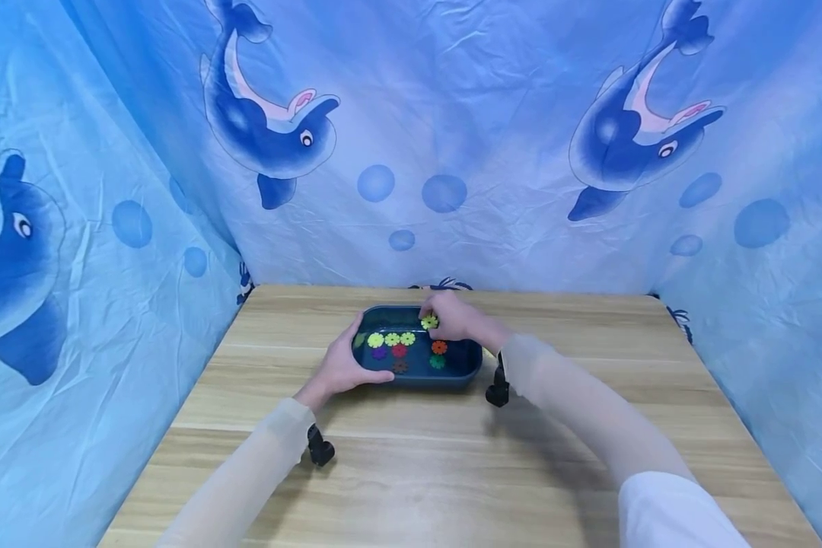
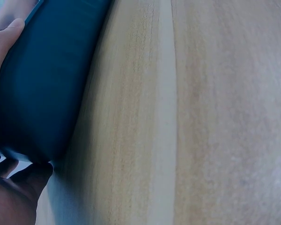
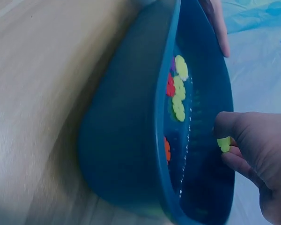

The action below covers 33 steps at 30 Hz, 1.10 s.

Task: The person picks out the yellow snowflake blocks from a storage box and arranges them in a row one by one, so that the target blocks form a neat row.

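Note:
A dark blue basin (image 1: 425, 378) stands on the table, with several flower-shaped plastic discs inside. My left hand (image 1: 343, 368) grips its left end, thumb over the near rim and fingers round the outer wall; the left wrist view shows the fingers by its base. Over the far right of the basin, my right hand (image 1: 454, 317) pinches a yellow flower-shaped disc (image 3: 224, 144) between thumb and fingers. Three yellow discs (image 1: 393, 339) form a row at left, near a purple disc (image 1: 380, 353), a red disc (image 1: 399, 351) and a brown disc (image 1: 400, 367). An orange disc (image 1: 439, 347) and a green disc (image 1: 438, 361) lie further right.
The wooden table (image 1: 411, 472) extends in front of the basin and to both sides. Blue curtains (image 1: 411, 114) printed with dolphins surround its back and sides. A small black device is strapped at each wrist.

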Each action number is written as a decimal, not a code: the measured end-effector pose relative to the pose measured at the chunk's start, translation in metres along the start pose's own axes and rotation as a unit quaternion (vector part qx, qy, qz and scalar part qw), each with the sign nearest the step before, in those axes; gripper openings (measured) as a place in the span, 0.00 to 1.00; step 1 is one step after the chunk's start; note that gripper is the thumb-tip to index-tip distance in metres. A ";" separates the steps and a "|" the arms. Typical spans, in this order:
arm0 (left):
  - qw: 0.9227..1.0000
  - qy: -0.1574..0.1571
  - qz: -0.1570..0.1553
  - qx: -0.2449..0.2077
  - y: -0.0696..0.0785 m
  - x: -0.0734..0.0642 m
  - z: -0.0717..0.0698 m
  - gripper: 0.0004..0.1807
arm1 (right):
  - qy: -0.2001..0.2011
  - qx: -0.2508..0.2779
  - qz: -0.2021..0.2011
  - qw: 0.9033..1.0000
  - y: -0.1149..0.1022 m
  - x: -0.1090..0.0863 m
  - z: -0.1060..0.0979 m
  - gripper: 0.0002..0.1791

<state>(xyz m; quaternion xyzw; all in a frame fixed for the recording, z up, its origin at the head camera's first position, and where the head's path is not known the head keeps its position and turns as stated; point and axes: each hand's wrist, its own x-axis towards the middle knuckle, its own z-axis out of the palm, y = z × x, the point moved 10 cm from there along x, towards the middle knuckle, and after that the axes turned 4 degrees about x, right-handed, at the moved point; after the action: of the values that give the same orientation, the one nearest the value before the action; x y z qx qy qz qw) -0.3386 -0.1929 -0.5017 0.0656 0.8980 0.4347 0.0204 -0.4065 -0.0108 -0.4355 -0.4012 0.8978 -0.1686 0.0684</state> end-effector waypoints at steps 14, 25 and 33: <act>1.000 -0.005 0.004 0.014 -0.001 0.001 -0.001 0.76 | 0.015 -0.019 0.019 1.000 0.019 -0.014 -0.021 0.17; 1.000 -0.003 -0.001 0.013 -0.004 0.001 0.000 0.76 | 0.019 -0.005 0.041 0.999 0.036 -0.025 -0.027 0.19; 1.000 -0.004 -0.005 0.018 -0.002 0.001 0.001 0.76 | 0.034 0.003 0.042 0.999 0.045 -0.039 -0.032 0.20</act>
<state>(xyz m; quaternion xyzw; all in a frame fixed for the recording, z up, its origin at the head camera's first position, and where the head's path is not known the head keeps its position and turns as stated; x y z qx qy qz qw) -0.3399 -0.1934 -0.5036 0.0628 0.9058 0.4183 0.0251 -0.4202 0.0541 -0.4224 -0.3567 0.9153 -0.1814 0.0459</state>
